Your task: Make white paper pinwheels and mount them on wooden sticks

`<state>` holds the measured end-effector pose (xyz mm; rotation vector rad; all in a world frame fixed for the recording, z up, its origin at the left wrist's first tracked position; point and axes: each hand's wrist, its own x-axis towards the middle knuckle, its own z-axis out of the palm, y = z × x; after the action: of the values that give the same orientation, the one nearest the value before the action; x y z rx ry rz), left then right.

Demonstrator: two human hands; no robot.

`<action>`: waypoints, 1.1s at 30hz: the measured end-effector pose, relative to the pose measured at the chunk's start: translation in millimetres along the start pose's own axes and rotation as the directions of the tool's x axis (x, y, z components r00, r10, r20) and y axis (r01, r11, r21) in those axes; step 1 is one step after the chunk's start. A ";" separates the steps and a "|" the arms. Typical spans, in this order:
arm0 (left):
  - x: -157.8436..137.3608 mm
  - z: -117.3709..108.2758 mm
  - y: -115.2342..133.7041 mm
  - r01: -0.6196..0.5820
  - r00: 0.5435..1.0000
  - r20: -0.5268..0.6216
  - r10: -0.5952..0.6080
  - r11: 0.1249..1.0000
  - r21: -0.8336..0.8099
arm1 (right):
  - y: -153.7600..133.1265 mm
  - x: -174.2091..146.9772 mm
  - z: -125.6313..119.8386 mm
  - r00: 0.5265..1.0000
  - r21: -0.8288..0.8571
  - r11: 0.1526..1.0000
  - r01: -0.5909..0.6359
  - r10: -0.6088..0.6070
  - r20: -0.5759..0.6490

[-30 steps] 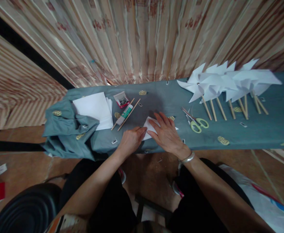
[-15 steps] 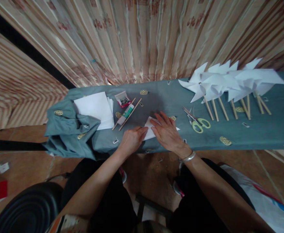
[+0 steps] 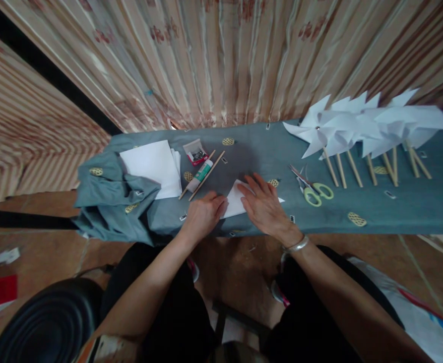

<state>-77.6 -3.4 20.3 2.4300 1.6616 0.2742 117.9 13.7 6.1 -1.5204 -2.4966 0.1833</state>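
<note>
A white sheet of paper, folded to a triangle (image 3: 233, 202), lies on the cloth-covered table between my hands. My left hand (image 3: 203, 214) pinches its left corner, fingers closed. Over its right part my right hand (image 3: 263, 202) lies flat with the fingers spread, and a paper tip pokes out on the far side of it. Scissors with green handles (image 3: 312, 191) rest to the right. Left of the paper are two wooden sticks (image 3: 214, 165), a glue stick (image 3: 202, 172) between them, and a small red box of metal pins (image 3: 196, 153).
A stack of white paper (image 3: 153, 169) lies at the left beside bunched grey-green cloth (image 3: 110, 201). Several white paper pinwheels (image 3: 368, 126) on wooden sticks fill the back right. A curtain (image 3: 221, 60) hangs behind the table. A black stool (image 3: 51, 322) stands at lower left.
My left hand has slid slightly left along the paper's edge, baring more of the paper between my hands. The whole view has shifted a little.
</note>
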 end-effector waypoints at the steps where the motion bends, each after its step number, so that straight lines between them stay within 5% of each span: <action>1: -0.3 -0.1 -0.7 -0.031 0.998 -0.051 0.031 0.999 0.010 | -0.1 -0.4 0.5 1.000 -0.001 1.000 0.002 -0.002 -0.003; 6: -5.3 4.2 8.4 -0.222 0.947 -0.230 0.227 0.974 0.046 | 0.0 -2.3 3.9 1.000 0.000 1.000 0.012 -0.012 -0.026; 14: -14.5 13.4 31.1 -0.271 0.959 -0.074 0.273 0.962 0.037 | 0.1 -3.7 7.6 1.000 -0.008 1.000 0.014 -0.014 -0.024; 33: -28.4 24.5 36.5 -0.273 0.962 0.012 0.273 0.962 0.030 | 0.4 -6.6 12.7 0.999 -0.044 0.998 0.034 -0.035 -0.039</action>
<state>-48.6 -44.1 4.5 2.6794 1.3333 0.2776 118.1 8.0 -7.1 -1.4810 -2.5094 0.0932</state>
